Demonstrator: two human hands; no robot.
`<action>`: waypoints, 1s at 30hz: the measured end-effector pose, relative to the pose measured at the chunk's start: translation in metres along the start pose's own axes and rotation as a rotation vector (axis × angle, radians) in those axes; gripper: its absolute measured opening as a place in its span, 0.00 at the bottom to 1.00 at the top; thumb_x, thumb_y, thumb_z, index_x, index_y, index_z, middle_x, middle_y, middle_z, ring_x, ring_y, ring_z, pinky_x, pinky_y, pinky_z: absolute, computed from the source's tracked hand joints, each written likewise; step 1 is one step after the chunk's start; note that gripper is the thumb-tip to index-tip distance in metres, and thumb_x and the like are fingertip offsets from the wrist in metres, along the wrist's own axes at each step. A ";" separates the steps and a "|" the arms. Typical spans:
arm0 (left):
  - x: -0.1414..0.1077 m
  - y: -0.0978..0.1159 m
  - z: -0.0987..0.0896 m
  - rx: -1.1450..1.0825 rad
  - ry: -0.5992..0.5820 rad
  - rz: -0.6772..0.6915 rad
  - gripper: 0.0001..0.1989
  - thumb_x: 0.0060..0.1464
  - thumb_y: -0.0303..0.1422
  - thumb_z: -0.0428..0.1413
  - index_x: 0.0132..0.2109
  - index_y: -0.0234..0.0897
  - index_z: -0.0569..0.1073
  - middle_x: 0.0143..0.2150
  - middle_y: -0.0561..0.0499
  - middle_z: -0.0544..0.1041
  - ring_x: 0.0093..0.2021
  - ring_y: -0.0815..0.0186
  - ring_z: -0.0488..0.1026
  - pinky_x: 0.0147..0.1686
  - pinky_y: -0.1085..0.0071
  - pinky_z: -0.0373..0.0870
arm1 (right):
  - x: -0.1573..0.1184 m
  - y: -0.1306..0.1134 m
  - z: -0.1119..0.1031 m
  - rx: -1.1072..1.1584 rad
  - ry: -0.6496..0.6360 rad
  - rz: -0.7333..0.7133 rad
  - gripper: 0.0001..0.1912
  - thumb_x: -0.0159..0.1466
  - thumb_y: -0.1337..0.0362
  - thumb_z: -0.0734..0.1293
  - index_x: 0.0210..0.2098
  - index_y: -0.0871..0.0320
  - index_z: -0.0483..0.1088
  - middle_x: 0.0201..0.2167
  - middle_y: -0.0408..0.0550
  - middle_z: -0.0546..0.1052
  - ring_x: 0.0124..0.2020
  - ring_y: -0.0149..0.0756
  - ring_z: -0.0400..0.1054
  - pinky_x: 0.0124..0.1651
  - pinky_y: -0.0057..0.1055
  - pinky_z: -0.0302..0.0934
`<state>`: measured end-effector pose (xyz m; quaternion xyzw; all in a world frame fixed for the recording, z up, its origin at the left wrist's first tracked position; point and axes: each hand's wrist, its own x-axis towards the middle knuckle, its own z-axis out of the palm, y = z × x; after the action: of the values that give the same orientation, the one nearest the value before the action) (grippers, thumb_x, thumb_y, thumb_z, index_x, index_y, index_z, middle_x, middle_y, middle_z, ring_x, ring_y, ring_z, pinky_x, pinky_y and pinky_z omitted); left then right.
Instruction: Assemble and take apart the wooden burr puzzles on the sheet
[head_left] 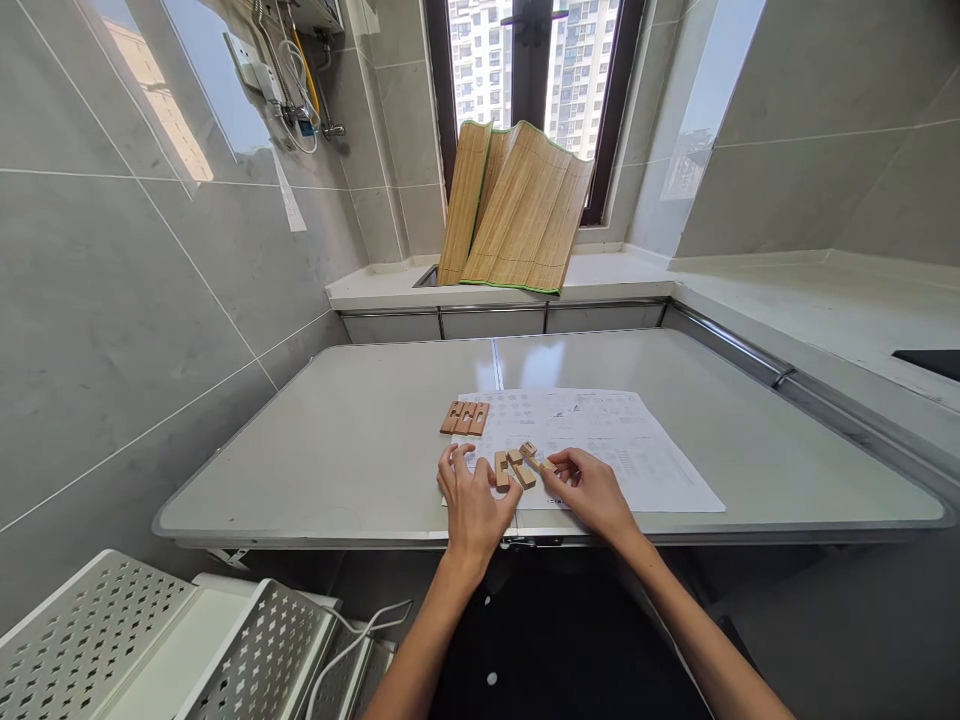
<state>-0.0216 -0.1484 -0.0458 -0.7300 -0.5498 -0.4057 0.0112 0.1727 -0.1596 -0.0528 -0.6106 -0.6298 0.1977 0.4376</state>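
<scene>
Several small wooden blocks [525, 476] lie close together on a large printed paper sheet [645, 450], near the table's front edge. My left hand [471, 497] is at their left with its fingers spread and curved, its thumb beside an upright-lying block [502, 471]. On the right side of the group, my right hand [589, 488] has thumb and forefinger closed on the end of a light wooden block [548, 467]. Beyond my left hand, flat reddish-brown wooden pieces with cut-out slots [465, 418] lie side by side at the sheet's left edge.
The pale folding table [322, 440] has a metal rim. Behind it, a bamboo mat [525, 210] leans on the windowsill. White perforated racks [97, 630] and a white cable [352, 645] are at the lower left. A tiled wall borders the left side.
</scene>
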 end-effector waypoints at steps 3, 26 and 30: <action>0.001 0.003 -0.002 -0.015 -0.023 0.015 0.14 0.49 0.32 0.64 0.28 0.41 0.64 0.56 0.40 0.68 0.66 0.40 0.57 0.58 0.41 0.62 | -0.001 0.000 0.000 -0.026 0.015 -0.020 0.13 0.63 0.52 0.68 0.37 0.55 0.74 0.32 0.49 0.80 0.29 0.40 0.73 0.36 0.37 0.66; 0.043 0.001 0.006 -0.191 -0.476 0.166 0.37 0.46 0.46 0.69 0.60 0.41 0.67 0.49 0.44 0.78 0.50 0.50 0.75 0.49 0.55 0.72 | 0.000 0.000 -0.005 0.119 -0.059 -0.002 0.18 0.70 0.49 0.62 0.42 0.54 0.77 0.40 0.49 0.82 0.35 0.41 0.73 0.39 0.35 0.64; 0.047 0.003 0.007 -0.198 -0.481 0.166 0.34 0.47 0.44 0.68 0.58 0.39 0.69 0.48 0.44 0.79 0.50 0.51 0.76 0.48 0.57 0.73 | 0.000 0.000 -0.006 0.140 -0.061 0.009 0.19 0.70 0.49 0.62 0.42 0.55 0.77 0.38 0.48 0.82 0.35 0.41 0.72 0.38 0.34 0.63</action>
<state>-0.0126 -0.1093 -0.0208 -0.8456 -0.4324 -0.2703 -0.1578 0.1768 -0.1614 -0.0496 -0.5748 -0.6248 0.2618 0.4591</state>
